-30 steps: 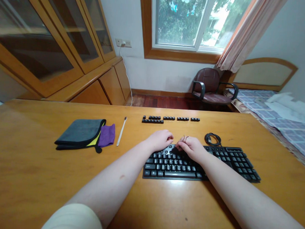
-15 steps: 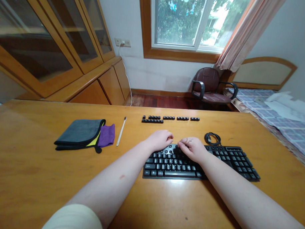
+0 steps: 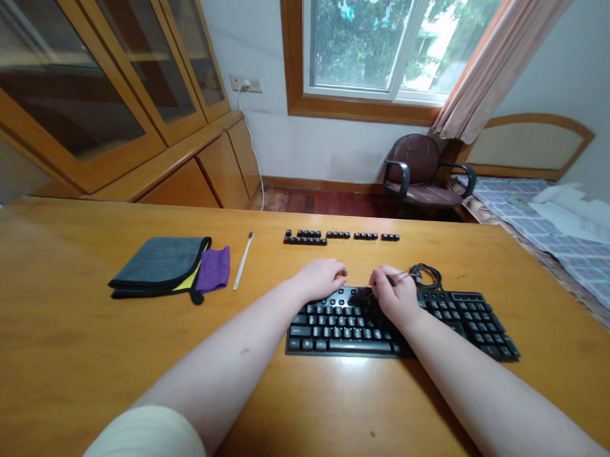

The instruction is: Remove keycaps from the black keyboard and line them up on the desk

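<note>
A black keyboard [image 3: 361,349] lies on the wooden desk, with keycaps absent along its upper left rows, where small bare stems show. My left hand [image 3: 324,280] rests on its upper left edge, fingers curled over the rim. My right hand [image 3: 396,300] is closed around what looks like a small black brush [image 3: 363,296], its dark end down on the bare stems. Thin wires stick out from the top of that fist. Beyond the keyboard, loose black keycaps [image 3: 304,241] stand in neat rows. Part of the keyboard's middle is hidden by my right hand.
A coiled black cable [image 3: 425,277] sits behind the keyboard. To the left lie a white toothbrush [image 3: 242,263], a purple cloth [image 3: 214,269] and a folded grey towel [image 3: 158,263]. A chair [image 3: 418,169] stands beyond the desk's far edge.
My right hand has shifted a little to the right and turned, with the black brush now showing more plainly below its fingers. The left hand stays where it was.
</note>
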`<state>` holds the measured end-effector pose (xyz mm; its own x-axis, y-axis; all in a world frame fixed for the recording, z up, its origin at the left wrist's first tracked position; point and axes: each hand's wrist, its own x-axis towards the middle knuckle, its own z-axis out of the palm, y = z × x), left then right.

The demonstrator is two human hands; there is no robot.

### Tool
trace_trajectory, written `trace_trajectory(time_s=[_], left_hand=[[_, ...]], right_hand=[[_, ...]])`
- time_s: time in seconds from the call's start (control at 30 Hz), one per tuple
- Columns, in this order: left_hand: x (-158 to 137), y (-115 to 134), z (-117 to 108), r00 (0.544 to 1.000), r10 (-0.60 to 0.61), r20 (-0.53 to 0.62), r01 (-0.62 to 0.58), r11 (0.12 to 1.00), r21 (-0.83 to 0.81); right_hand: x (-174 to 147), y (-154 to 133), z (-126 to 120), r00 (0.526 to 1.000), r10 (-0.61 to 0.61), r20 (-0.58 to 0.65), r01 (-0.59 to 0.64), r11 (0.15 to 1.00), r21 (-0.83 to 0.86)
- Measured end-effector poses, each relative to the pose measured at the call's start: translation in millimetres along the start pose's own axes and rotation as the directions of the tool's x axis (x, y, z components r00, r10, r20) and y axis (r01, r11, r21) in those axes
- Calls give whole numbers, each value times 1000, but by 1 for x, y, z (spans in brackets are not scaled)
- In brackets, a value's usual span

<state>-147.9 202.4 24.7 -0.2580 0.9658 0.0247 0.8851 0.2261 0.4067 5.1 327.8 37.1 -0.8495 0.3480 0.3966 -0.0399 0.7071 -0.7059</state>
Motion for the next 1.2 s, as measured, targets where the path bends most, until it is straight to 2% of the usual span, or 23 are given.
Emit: trace_trajectory(time_s=[0.07,0.27,0.47,0.67,0.77,0.97,1.2], left_hand=[[0,-1,1,1000,-5,1,5,1000,0],[-2,0,-1,1000,5,1,-5,1000,-5],[-7,8,-12,990,111,-89,-126,976,-177],[-6,9,-9,988,111,-107,-135,959,-249],[-5,7,-7,988,88,-129,-123,948,-294],[-3,2,-8,974,72,-213,-160,887,-434],[-2,2,-7,988,-59,-140,-27,837,-546]], right_hand=[[2,0,-1,991,87,-97,-82,995,50],[10,11,3,948,270,-170,-239,954,183],[14,17,4,951,297,-82,-251,901,354],[14,19,7,963,267,28,-255,874,414],[15,20,7,964,259,53,-259,888,379],[17,14,3,977,188,97,-202,966,160],[16,15,5,981,173,89,-179,982,63]])
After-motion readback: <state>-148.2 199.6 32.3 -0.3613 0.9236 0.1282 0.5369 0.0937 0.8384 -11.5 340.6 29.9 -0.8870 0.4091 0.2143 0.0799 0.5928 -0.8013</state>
